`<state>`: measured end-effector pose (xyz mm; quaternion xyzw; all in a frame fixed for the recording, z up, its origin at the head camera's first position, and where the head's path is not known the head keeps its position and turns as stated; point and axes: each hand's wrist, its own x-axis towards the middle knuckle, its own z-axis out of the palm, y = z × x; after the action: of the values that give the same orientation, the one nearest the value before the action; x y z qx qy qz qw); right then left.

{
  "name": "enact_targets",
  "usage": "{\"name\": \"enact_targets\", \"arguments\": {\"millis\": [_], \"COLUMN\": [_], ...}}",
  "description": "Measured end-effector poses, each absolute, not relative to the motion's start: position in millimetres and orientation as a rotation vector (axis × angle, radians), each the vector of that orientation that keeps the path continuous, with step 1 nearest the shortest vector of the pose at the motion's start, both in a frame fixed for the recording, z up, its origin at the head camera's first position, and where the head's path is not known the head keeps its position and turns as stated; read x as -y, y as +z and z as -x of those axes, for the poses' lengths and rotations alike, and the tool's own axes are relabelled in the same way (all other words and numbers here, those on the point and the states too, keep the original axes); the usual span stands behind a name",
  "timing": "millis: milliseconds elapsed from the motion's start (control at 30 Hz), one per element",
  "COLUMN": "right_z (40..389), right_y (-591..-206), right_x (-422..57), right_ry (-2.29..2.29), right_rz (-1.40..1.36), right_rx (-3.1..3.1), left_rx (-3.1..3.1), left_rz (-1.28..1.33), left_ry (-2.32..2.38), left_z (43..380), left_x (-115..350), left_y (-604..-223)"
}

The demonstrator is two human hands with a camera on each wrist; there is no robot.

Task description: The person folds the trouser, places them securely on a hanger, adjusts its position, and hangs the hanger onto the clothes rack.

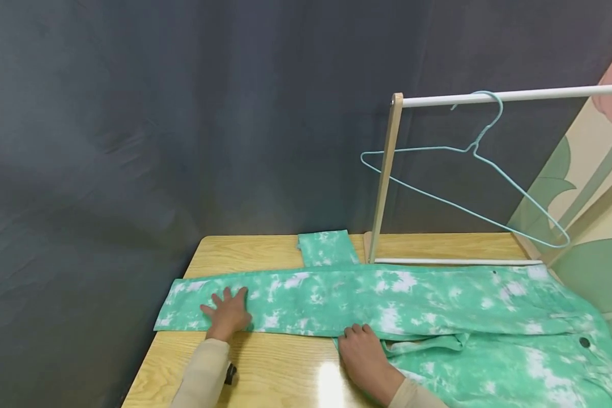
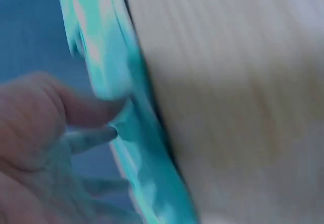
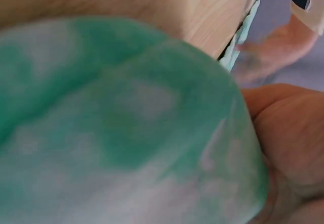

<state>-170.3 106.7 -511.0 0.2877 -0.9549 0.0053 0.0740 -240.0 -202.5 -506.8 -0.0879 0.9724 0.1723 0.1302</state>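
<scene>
A green and white tie-dye garment (image 1: 398, 289) lies on the wooden table, one long folded strip stretching to the left edge. My left hand (image 1: 229, 313) is spread over that strip near its left end. In the left wrist view the thumb and fingers of my left hand (image 2: 55, 148) stand apart beside the cloth (image 2: 119, 82), which is blurred. With curled fingers, my right hand (image 1: 363, 354) grips the cloth at the strip's near edge. Cloth (image 3: 131, 123) fills much of the right wrist view, hiding the fingertips of my right hand (image 3: 293, 138).
A light blue wire hanger (image 1: 438, 148) hangs from a white rail (image 1: 540, 93) on a wooden-sided rack (image 1: 385, 181) at the back right. Behind the strip, another piece of the green cloth (image 1: 328, 247) reaches toward the table's far edge. A dark curtain (image 1: 183, 113) stands behind the table (image 1: 265, 362).
</scene>
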Motion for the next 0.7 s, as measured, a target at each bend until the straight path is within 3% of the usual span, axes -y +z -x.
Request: {"name": "enact_targets", "arguments": {"millis": [133,300,467,700], "right_z": [170,174,174,165], "right_y": [-512,-516,-511,-502], "right_x": [-103,-101,-110,-126], "right_ry": [0.038,0.061,0.087,0.233], "right_rz": [-0.87,-0.88,-0.958,-1.29], "right_rx": [2.891,2.918,2.935,2.972], "left_rx": [-2.781,-2.694,-2.674,-2.714], "left_rz": [0.095,0.098,0.135,0.164], "left_ry": [0.607,0.428,0.386,0.351], "left_z": [253,261,267,272], "left_x": [156,124,114,114], "left_y": [-505,-501,-498,-504]}}
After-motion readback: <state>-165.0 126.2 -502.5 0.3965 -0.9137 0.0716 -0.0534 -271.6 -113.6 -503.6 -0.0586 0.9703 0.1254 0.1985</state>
